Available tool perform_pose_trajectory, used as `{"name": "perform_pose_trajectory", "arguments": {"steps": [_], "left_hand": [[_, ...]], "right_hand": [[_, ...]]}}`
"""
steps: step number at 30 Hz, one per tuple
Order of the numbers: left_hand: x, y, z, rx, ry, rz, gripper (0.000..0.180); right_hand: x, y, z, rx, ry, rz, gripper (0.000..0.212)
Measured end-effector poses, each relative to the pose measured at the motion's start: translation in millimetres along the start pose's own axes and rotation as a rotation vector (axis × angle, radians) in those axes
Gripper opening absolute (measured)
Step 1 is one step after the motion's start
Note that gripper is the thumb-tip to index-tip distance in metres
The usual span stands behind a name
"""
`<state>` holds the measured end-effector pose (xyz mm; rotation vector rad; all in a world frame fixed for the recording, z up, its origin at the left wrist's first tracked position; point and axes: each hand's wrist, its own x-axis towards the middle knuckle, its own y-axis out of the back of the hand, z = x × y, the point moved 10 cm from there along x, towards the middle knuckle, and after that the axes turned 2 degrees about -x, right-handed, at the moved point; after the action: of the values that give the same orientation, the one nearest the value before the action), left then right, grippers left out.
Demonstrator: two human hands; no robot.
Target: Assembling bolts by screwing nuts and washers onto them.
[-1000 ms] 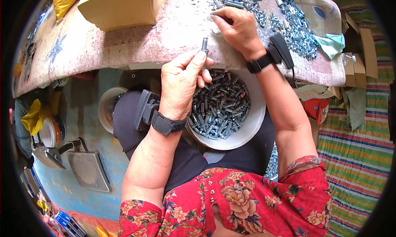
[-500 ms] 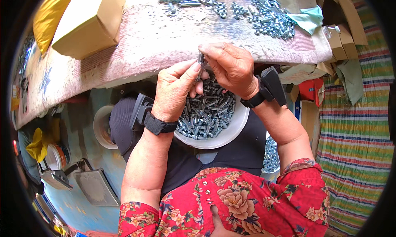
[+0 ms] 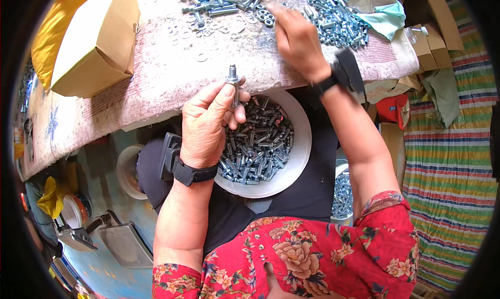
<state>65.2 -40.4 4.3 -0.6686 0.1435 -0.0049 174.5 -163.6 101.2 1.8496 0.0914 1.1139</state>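
My left hand (image 3: pixel 205 122) pinches a metal expansion bolt (image 3: pixel 233 78) upright between thumb and fingers. Its threaded tip points up, a washer sits around it, and the sleeve below is partly covered by my fingers. Above the cloth-covered table, my right hand (image 3: pixel 302 44) reaches beside a small group of nuts (image 3: pixel 268 19); its fingertips are smeared by motion. Below my hands, a white bowl (image 3: pixel 301 137) rests at my lap, holding many metal bolt assemblies (image 3: pixel 258 153).
Loose washers (image 3: pixel 201 57), a pile of sleeved bolts (image 3: pixel 221 1) and a heap of nuts (image 3: pixel 338 23) lie on the table (image 3: pixel 156 85). A cardboard box (image 3: pixel 99 44) stands at left, a pale green cloth (image 3: pixel 386 20) at right. Another metal-filled bucket (image 3: pixel 342 192) stands beside my right leg.
My right hand has left the bolt and moved up and forward over the table. My left hand has shifted slightly left and down, still gripping the expansion bolt.
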Motion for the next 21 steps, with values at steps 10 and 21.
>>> {"name": "perform_pose_trajectory", "arguments": {"steps": [10, 21], "left_hand": [[1, 7, 1, 0.045, 0.012, 0.01, 0.026], [-7, 4, -12, 0.121, 0.046, -0.04, 0.023]], "right_hand": [[1, -45, 22, -0.091, 0.093, -0.245, 0.032], [-59, 51, 50, 0.161, -0.311, -0.065, 0.012]]}}
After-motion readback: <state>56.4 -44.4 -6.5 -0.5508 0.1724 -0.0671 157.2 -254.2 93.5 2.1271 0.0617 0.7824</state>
